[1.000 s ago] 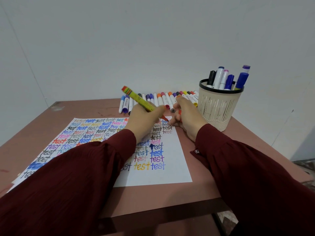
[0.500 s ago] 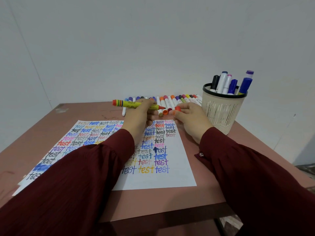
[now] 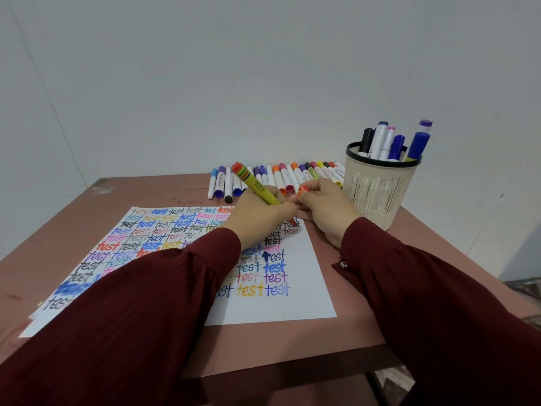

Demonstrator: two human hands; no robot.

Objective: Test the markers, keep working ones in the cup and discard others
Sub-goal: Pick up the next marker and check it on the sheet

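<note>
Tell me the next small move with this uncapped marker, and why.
Probably drag the tip across the paper to make a test mark. The left hand grips the yellow-green marker tilted, its red tip down at the sheet beside the written rows, and the right hand pinches the orange cap. Nothing here shows yet whether it writes.

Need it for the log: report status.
Left hand grips yellow marker, tip at paper. Right hand pinches orange cap. Cup unobstructed.

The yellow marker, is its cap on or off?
Off. The yellow marker shows a bare red tip, and the right hand pinches the orange cap.
</note>
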